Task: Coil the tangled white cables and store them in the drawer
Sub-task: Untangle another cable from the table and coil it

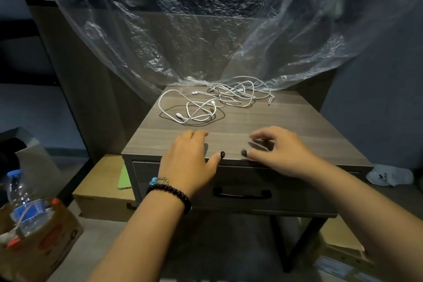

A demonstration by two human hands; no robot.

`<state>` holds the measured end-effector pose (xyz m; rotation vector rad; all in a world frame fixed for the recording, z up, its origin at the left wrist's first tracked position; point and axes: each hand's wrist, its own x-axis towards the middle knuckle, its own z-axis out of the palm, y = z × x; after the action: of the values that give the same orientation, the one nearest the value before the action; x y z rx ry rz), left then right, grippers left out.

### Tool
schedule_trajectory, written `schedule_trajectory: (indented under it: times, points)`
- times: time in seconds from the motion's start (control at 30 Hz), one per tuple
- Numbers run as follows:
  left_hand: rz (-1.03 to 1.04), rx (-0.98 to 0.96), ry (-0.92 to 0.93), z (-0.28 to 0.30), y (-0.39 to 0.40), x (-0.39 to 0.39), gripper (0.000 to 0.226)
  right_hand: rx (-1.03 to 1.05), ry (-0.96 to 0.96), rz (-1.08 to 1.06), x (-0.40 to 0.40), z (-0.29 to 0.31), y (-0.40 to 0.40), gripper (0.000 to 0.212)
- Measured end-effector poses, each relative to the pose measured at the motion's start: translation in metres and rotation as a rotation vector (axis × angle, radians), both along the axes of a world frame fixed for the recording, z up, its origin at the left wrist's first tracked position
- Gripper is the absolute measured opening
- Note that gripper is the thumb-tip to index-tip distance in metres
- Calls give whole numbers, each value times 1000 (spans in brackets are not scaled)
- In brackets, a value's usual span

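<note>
Hands: both reach over the front edge of a small wood-grain side table [297, 121]; the left hand [190, 156], with a dark beaded bracelet [170, 192] at the wrist, lies palm-down with fingers extended on the top, gripping nothing; the right hand [277, 149] hovers just beside it, fingers loosely bent and holding nothing.
White cables [215, 101]: tangled across the far half of the tabletop, well apart from both hands; the mass runs with its long axis from near-left to far-right, one looser loop [190, 110] toward the left edge with a plug end [179, 116] pointing near-left, a denser knot [238, 93] at the back edge, and one stray end [271, 100] trailing toward the right.
Open room: a bare band of tabletop lies between the hands and the cables; the right part of the top is also bare out to its edge.
Drawer [309, 190]: directly under the tabletop, pushed in, its black bar handle [242, 193] below and between the two hands.
Back edge: crumpled clear plastic sheeting [206, 30] hangs behind the table and touches its far edge, just beside the knot.
Left side: a brown cardboard box [103, 190] on the floor against the table; nearer, an open carton [41, 247] holding a clear water bottle [25, 204].
Right side: another flat box [338, 242] on the floor beside the black metal leg [302, 242].
</note>
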<state>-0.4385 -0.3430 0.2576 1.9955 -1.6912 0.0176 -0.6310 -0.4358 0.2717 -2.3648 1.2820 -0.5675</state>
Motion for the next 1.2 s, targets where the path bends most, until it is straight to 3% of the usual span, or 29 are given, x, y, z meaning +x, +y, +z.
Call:
schedule_trajectory:
  times: [0.07,0.13,0.27,0.37,0.47,0.53,0.7,0.83,1.03,1.13,1.2]
  points:
    - [5,-20,70,3,3,4,59,136,-328,4,25,12,-5,31]
    - [10,-26,79,4,6,8,60,67,-402,-16,54,23,-14,26]
    - [5,-16,77,7,10,17,59,-286,-118,69,102,41,-43,41]
    - [16,8,76,7,14,23,58,-379,241,246,127,49,-60,52]
    - [39,18,95,6,15,31,55,-304,468,299,143,42,-72,42]
    - [53,15,114,7,15,35,55,-339,460,300,149,32,-78,26]
    - [54,-28,160,6,15,35,68,-383,226,210,141,13,-85,16]
    - [14,-33,178,4,12,28,74,-301,-103,68,128,22,-81,18]
    - [-20,-7,187,6,11,15,77,-137,-378,26,80,53,-58,12]
    - [-34,-11,180,5,11,3,77,-45,-602,-21,45,47,-26,20]
    - [-50,-3,181,4,12,-8,78,-7,-632,-50,20,28,-1,26]
